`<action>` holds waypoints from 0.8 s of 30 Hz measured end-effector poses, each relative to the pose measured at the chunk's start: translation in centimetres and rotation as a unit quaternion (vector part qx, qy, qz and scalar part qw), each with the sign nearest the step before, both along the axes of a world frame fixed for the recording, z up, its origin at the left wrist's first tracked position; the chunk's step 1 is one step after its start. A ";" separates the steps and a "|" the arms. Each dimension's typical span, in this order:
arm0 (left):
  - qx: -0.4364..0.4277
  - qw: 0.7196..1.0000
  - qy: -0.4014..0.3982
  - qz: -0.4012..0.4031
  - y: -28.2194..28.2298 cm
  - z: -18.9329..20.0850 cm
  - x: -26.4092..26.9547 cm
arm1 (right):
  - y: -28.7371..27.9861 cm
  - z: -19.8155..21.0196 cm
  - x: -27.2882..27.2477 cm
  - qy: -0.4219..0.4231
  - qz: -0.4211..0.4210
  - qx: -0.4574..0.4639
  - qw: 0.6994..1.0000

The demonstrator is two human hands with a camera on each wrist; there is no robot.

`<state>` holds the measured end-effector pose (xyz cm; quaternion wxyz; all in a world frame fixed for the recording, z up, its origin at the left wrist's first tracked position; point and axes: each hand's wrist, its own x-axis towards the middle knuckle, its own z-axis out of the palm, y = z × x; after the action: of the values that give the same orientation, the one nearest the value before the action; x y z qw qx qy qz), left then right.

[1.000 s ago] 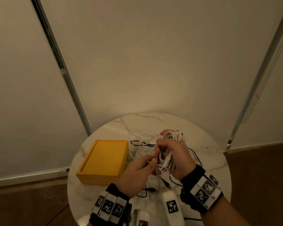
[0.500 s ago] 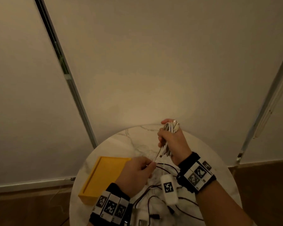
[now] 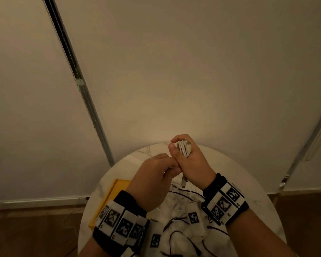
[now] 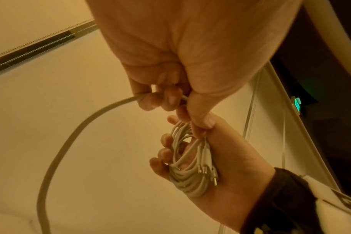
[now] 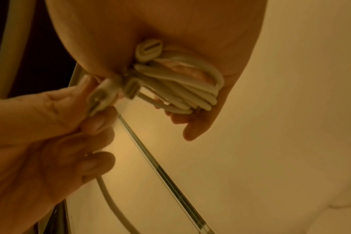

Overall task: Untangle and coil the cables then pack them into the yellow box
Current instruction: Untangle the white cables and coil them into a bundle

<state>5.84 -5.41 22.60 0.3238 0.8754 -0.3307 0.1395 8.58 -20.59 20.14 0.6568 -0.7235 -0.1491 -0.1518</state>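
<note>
My right hand (image 3: pixel 190 162) is raised above the round marble table (image 3: pixel 245 184) and grips a coil of white cable (image 3: pixel 183 148), whose loops (image 4: pixel 187 171) run round the fingers, with several plugs lying against the palm. My left hand (image 3: pixel 156 179) is right beside it and pinches the loose white strand (image 4: pixel 84 125) of that cable, which hangs down in a curve. The yellow box (image 3: pixel 109 199) lies at the table's left, half hidden behind my left wrist. In the right wrist view the white coil (image 5: pixel 182 88) is packed in the palm.
A tangle of black and white cables (image 3: pixel 182 217) covers the table under my wrists, with white tagged blocks (image 3: pixel 194 217) among it. Pale blinds stand close behind the table, and a wooden floor (image 3: pixel 35 232) lies to each side.
Both hands have risen and come together; the left hand moved up along the loose strand to the coil. The camera tilted up, so the box and table sit lower in view.
</note>
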 end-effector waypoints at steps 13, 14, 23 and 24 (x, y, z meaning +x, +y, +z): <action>0.101 0.992 0.058 -0.053 -3.4 -5.4 9.1 | -3.1 -7.0 8.1 0.104 -0.107 0.119 0.982; 0.105 0.990 0.068 -0.058 -3.7 -5.6 10.1 | -3.2 -7.7 9.0 0.106 -0.108 0.123 0.981; -0.016 0.994 0.100 -0.048 -6.5 -8.2 18.2 | -5.6 -10.2 17.4 0.077 -0.076 0.123 0.987; -0.027 0.994 0.099 -0.040 -6.9 -8.6 18.9 | -5.8 -10.3 18.0 0.081 -0.057 0.129 0.987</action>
<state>24.70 -12.26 14.03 0.3836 0.8621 -0.3277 0.0479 26.56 -26.35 9.80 0.7449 -0.6497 -0.0331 -0.1478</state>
